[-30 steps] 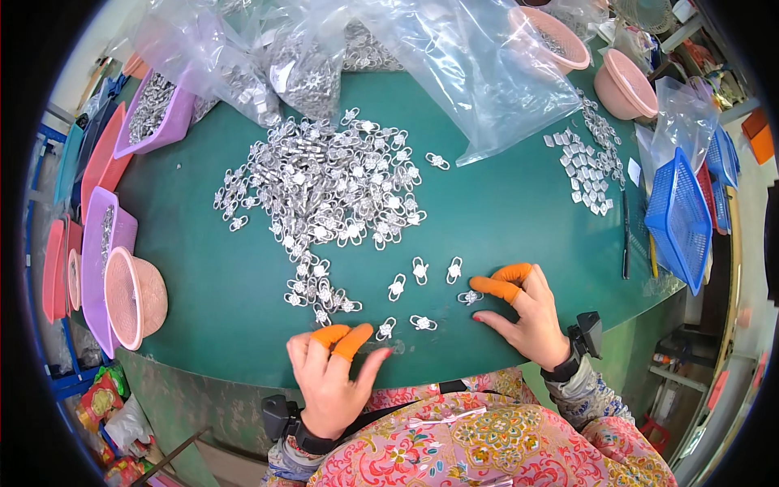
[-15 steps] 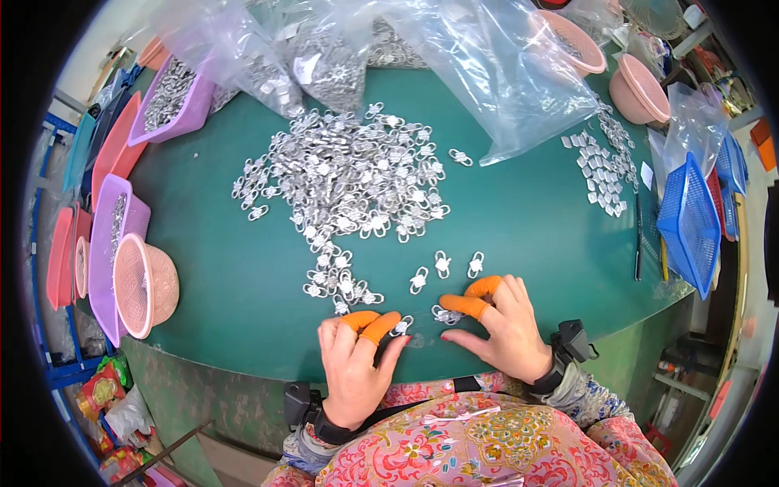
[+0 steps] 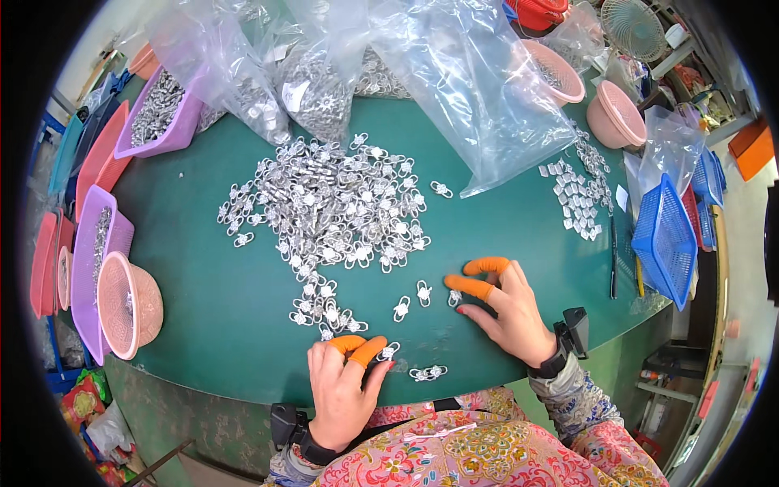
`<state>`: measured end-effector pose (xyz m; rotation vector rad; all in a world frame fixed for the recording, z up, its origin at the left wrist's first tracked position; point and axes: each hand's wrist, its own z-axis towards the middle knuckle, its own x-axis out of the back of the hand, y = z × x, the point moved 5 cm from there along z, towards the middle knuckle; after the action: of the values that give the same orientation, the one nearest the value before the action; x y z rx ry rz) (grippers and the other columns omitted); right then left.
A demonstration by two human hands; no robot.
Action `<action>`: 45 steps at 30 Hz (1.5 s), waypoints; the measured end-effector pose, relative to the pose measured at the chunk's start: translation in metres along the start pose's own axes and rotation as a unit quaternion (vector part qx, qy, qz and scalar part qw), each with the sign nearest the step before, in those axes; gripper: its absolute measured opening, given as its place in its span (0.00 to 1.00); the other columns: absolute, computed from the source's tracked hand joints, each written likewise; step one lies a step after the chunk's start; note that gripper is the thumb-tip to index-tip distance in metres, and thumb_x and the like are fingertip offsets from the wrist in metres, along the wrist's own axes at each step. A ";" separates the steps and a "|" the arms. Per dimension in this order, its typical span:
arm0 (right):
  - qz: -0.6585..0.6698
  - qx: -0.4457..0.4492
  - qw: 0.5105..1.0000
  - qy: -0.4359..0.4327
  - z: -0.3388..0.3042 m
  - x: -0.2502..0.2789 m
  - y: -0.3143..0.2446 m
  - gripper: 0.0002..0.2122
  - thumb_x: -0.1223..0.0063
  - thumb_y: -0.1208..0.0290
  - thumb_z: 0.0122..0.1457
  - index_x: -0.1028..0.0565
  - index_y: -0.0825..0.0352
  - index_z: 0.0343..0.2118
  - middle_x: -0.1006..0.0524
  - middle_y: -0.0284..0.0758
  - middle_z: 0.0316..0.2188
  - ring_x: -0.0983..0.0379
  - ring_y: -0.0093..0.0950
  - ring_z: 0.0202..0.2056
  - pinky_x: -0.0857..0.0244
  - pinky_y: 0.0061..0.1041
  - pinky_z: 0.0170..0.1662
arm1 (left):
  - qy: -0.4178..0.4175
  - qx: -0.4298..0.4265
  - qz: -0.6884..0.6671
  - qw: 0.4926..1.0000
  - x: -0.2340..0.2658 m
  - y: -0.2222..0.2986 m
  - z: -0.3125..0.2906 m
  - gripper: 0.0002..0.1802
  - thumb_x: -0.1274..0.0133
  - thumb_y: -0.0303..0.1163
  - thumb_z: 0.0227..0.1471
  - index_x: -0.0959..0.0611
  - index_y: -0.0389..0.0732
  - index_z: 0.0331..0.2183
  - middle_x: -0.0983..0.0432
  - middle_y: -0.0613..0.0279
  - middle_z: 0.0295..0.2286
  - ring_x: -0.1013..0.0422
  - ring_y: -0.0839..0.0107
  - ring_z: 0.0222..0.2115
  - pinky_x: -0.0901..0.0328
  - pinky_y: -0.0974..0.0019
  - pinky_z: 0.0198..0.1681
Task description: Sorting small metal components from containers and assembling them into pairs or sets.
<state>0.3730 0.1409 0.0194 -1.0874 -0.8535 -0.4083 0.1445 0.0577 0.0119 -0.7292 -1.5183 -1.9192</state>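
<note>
Green table (image 3: 243, 325): big heap of metal clasps (image 3: 333, 203) at 12 o'clock mostly unsorted, few strays pulled near. Left hand (image 3: 341, 390) at 6, fingers spread flat beside one clasp; right hand (image 3: 507, 312) at 3, open, fingertip on another. Neither grips anything.

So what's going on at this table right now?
A person is working through small silver metal clips on a green table. The left hand, with orange finger cots, touches a clip near the table edge. The right hand presses another clip. The main pile lies beyond, below clear bags.
</note>
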 end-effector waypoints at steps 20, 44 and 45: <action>-0.034 0.072 0.997 0.009 0.020 -0.024 -0.018 0.17 0.32 0.67 0.51 0.21 0.64 0.44 0.27 0.37 0.37 0.32 0.37 0.40 0.35 0.35 0.44 | 0.036 -0.095 0.096 0.990 -0.014 0.020 0.046 0.17 0.31 0.31 0.41 0.15 0.41 0.36 0.27 0.56 0.38 0.35 0.53 0.39 0.40 0.51 0.43; -0.001 -0.001 0.997 -0.071 -0.001 0.001 -0.005 0.20 0.30 0.70 0.47 0.18 0.57 0.46 0.27 0.33 0.40 0.33 0.35 0.38 0.35 0.32 0.44 | 0.027 -0.041 0.047 0.998 0.002 0.008 0.042 0.20 0.30 0.26 0.39 0.13 0.44 0.39 0.25 0.57 0.40 0.35 0.53 0.43 0.38 0.53 0.48; -0.001 0.000 0.997 -0.071 -0.001 -0.003 -0.004 0.20 0.30 0.70 0.47 0.18 0.57 0.46 0.27 0.33 0.40 0.33 0.35 0.38 0.35 0.32 0.44 | 0.028 -0.041 0.048 0.998 -0.002 0.010 0.042 0.20 0.30 0.26 0.39 0.13 0.44 0.39 0.25 0.57 0.40 0.35 0.53 0.43 0.38 0.53 0.48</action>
<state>0.3691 0.1376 0.0196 -1.1255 -0.9801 -0.3347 0.1552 0.0972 0.0255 -0.7635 -1.3541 -1.9237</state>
